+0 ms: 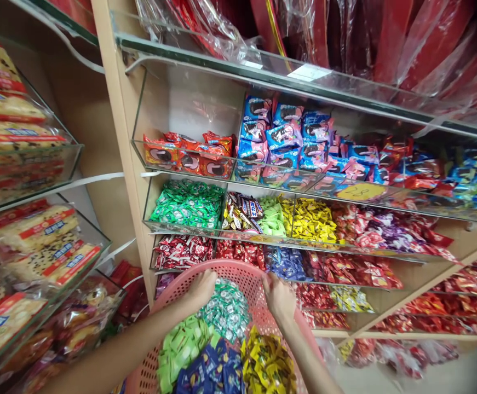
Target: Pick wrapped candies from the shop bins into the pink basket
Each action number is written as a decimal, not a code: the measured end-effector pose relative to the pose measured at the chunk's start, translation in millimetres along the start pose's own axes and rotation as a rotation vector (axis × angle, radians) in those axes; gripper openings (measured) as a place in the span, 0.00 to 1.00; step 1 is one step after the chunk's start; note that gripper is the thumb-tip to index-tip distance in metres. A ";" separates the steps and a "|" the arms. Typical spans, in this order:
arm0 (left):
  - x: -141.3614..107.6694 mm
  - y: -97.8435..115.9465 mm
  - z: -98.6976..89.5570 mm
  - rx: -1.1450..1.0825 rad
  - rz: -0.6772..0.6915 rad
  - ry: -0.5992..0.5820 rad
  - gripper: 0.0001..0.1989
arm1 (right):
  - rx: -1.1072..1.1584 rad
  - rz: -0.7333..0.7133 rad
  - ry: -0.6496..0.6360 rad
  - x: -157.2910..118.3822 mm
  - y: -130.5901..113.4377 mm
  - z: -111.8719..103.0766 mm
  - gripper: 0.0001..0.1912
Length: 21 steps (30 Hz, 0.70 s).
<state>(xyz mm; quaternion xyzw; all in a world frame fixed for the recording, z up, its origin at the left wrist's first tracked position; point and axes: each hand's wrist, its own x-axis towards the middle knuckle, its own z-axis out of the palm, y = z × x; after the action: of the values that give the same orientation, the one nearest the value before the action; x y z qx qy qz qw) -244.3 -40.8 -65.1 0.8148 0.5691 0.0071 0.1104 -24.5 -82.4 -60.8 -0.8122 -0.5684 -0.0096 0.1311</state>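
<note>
A pink perforated plastic basket (pixel 251 284) is below the shelves, its wide rim facing me. My left hand (pixel 202 288) is closed over its far left part, close to the inner wall. Opposite, my right hand (pixel 280 298) is closed at the far right wall, near the rim. What the fingers of either hand grip is hidden. Mint-green wrapped candies (pixel 225 310) lie between the hands. Nearer to me in the basket are light green packets (pixel 184 347), dark blue packets (pixel 211 369) and yellow packets (pixel 268 361), each kind in its own heap.
Glass-fronted shelves ahead hold green candies (pixel 189 202), yellow candies (pixel 314 219) and blue-pink snack packs (pixel 285 137). A yellow price tag (pixel 361 191) marks one shelf. On the left stand packaged pastries (pixel 36 232) behind glass. A wooden upright (pixel 121 137) separates the sections.
</note>
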 end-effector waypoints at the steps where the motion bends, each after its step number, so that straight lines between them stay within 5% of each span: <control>1: 0.1 0.4 0.7 0.014 0.002 -0.006 0.15 | 0.003 0.001 -0.003 0.3 0.9 1.2 0.23; 11: -4.0 8.7 -14.4 0.048 0.003 -0.011 0.16 | -0.005 0.001 -0.017 2.2 2.6 4.8 0.23; 17: -3.3 11.5 -62.2 -0.076 0.092 0.163 0.11 | 0.014 0.009 -0.011 0.8 4.3 5.4 0.23; 21: 4.1 -7.2 -116.2 -0.459 0.186 0.209 0.09 | 0.029 0.031 -0.013 -0.7 7.2 5.2 0.23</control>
<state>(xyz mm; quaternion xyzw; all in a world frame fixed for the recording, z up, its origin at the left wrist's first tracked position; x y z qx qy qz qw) -265.5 -14.7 46.4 0.8121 0.4837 0.2298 0.2317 -18.8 -84.2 -67.5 -0.8191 -0.5565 0.0058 0.1392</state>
